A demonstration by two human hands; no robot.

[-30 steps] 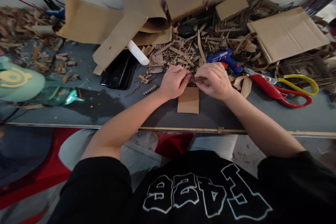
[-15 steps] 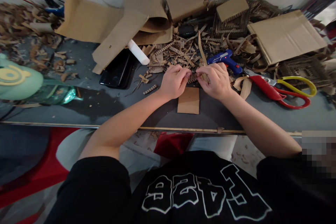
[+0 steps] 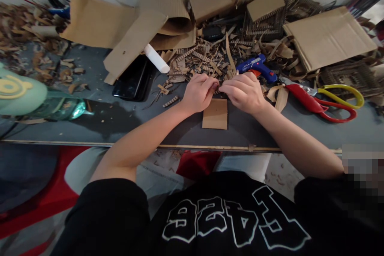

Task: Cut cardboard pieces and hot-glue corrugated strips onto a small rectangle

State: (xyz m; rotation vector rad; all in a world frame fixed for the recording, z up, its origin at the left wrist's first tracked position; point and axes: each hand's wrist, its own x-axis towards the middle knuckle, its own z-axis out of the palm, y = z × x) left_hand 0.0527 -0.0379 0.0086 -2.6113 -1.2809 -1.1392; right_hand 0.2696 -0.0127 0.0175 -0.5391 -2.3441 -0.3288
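Note:
My left hand [image 3: 198, 93] has its fingers pinched together over the pile of cardboard strips; what they hold is too small to make out. Close beside it, my right hand [image 3: 243, 91] is closed too, its fingertips nearly meeting the left ones, with its contents hidden. Just below both hands a square cardboard piece [image 3: 215, 114] lies flat on the dark table. Corrugated strips [image 3: 207, 62] are heaped behind the hands. A blue glue gun [image 3: 257, 67] rests beyond my right hand.
Scissors with red and yellow handles [image 3: 321, 98] lie at the right. A white tube [image 3: 156, 59] and black phone [image 3: 131, 82] are left of the strips. Cardboard sheets [image 3: 328, 38] and a roll [image 3: 165, 2] stand behind. A green bottle [image 3: 61, 106] lies at the left.
The fingers of my right hand have shifted left, nearer my left fingertips, and the strip between the hands shows less. The view has moved slightly.

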